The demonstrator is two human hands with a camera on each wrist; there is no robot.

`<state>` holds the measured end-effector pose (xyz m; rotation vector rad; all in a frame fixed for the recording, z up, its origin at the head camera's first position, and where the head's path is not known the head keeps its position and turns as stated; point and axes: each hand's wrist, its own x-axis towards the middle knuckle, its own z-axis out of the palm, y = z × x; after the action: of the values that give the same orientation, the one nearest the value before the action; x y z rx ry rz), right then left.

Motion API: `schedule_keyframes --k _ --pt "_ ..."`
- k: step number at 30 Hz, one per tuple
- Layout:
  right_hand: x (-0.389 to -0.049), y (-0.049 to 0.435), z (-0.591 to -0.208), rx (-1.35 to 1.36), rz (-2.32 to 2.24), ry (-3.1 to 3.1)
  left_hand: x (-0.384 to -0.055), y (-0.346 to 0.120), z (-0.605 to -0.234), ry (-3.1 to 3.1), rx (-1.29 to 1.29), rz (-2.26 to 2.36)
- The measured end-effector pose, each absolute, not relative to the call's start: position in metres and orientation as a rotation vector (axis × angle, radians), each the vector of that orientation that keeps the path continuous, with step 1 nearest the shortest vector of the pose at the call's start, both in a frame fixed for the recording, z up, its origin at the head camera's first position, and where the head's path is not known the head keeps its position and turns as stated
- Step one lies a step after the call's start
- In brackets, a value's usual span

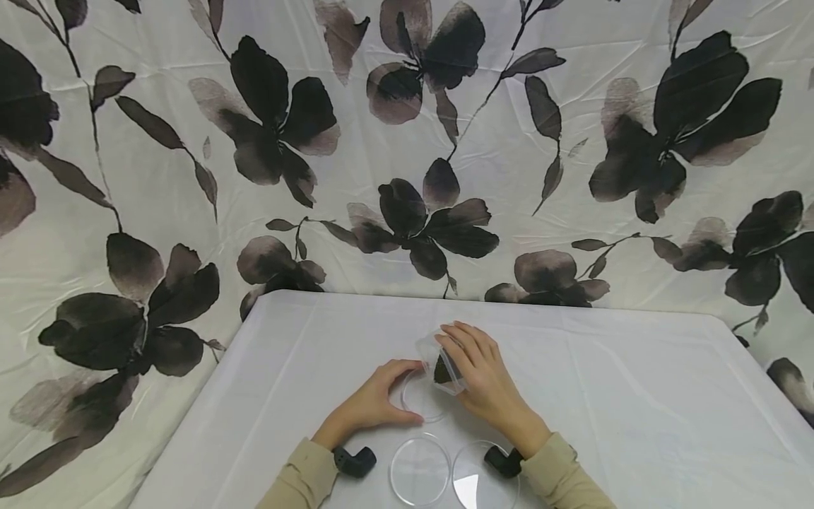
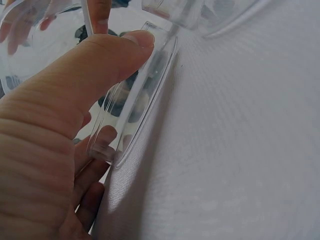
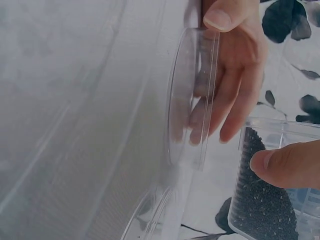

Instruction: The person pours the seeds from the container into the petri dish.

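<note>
Head view first, and the action sits mid-scene on the white table point(image 1: 286, 367). The left hand point(image 1: 381, 400) curves round the left side of a clear dish point(image 1: 425, 397), thumb at the near edge, forefinger at the far edge. The right hand point(image 1: 488, 369) grips a clear tub point(image 1: 454, 380), dark grains point(image 1: 441, 370) showing through its wall. And here's the relation that counts: the tub lies at the dish's far right, overlapping its edge from this angle. The dish is round, so there's no long axis to line up; the tub looks tilted, though which way its mouth points, one cannot tell. Left hand nearest the dish, right hand nearest the tub! On the near side, a second dish point(image 1: 420, 471) and a third dish point(image 1: 473, 452) lie side by side.

Over to the left wrist: the thumb presses the rim, fingertips meet the opposite side, and the dish is grasped between them, low against the table. Beyond the thumb, the tub, with right-hand fingers behind it.

Now the right wrist: that thumb is planted on the tub's wall, the grains banked at a slope inside, the other right fingers out of sight here. The tub stands apart from the dish, which the left hand holds by its edge.
</note>
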<state>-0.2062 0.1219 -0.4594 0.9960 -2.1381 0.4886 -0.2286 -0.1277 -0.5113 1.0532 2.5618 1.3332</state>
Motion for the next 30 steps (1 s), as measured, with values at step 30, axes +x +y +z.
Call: schedule_keyframes --k 30 --pt "-0.2072 0.1215 -0.4591 0.984 0.461 -2.126 -0.2284 -0.1279 -0.5113 2.548 1.066 1.353"
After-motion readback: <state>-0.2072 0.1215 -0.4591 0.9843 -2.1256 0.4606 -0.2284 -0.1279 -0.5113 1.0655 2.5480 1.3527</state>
